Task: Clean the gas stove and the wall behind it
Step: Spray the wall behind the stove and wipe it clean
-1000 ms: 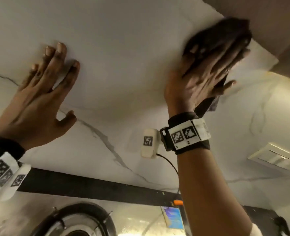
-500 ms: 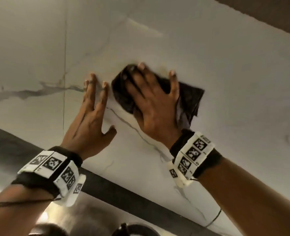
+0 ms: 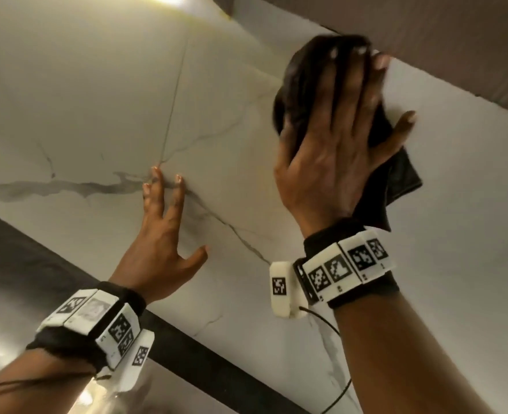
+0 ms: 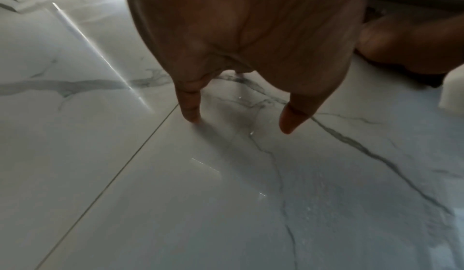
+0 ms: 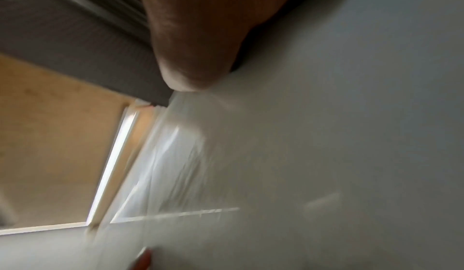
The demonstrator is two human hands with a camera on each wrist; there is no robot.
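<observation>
The right hand (image 3: 333,138), fingers flat, presses a dark cloth (image 3: 396,174) high on the wall (image 3: 97,85), just under the hood (image 3: 426,40). The left hand (image 3: 163,243) braces flat, holding nothing. The wall looks part-wiped; the stove lies out of view, state unknown.

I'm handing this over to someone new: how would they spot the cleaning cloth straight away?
Start at the white marble-veined wall and follow it up to the dark overhang along its top edge. Just below that edge the right hand presses flat on the dark cloth. It is the only soft, near-black thing on the pale tiles; the left hand touches bare wall.
</observation>
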